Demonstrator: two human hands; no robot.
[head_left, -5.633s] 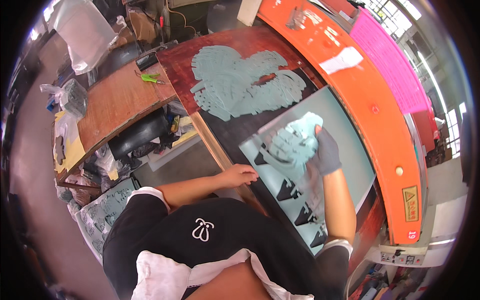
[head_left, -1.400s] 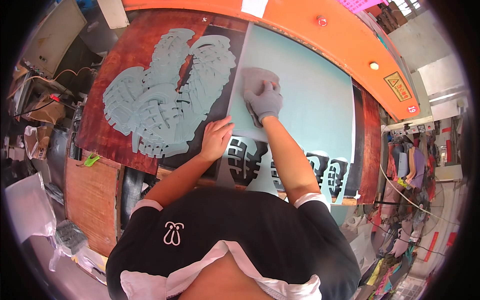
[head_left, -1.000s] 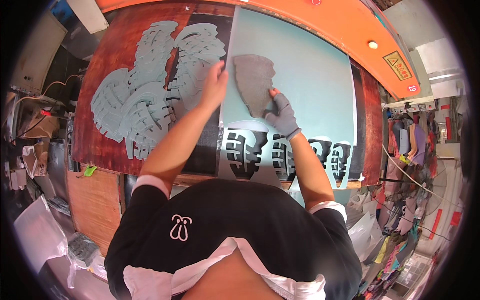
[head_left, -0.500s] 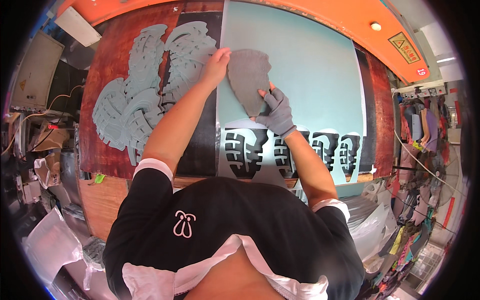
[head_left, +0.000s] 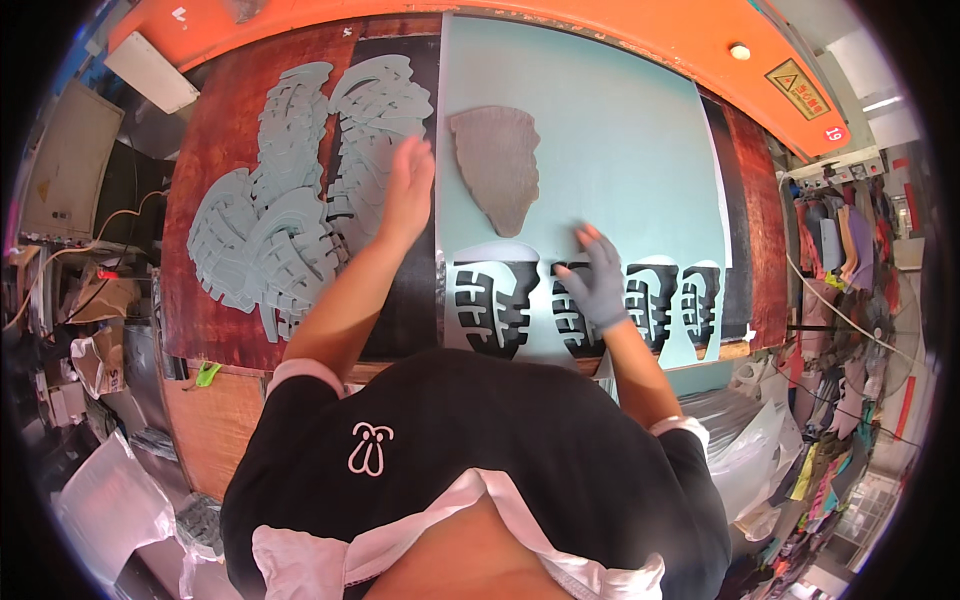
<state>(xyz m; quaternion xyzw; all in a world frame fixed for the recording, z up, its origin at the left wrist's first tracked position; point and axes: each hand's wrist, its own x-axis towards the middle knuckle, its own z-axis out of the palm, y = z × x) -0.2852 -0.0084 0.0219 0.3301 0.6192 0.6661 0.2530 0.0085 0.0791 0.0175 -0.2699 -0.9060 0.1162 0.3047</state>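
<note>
Grey template lies free between outstretched left fingers and spread right fingers, both empty.

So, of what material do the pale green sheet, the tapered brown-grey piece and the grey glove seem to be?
Pale green sheet: perhaps foam or rubber, smooth and mostly matt; it lies flat with clean-edged cut-outs.
Tapered brown-grey piece: unclear, possibly wood or fibreboard; dull, faintly streaked face, uneven edges.
Grey glove: probably knitted fabric, matt, fitting closely, with fingertips bare.
</note>
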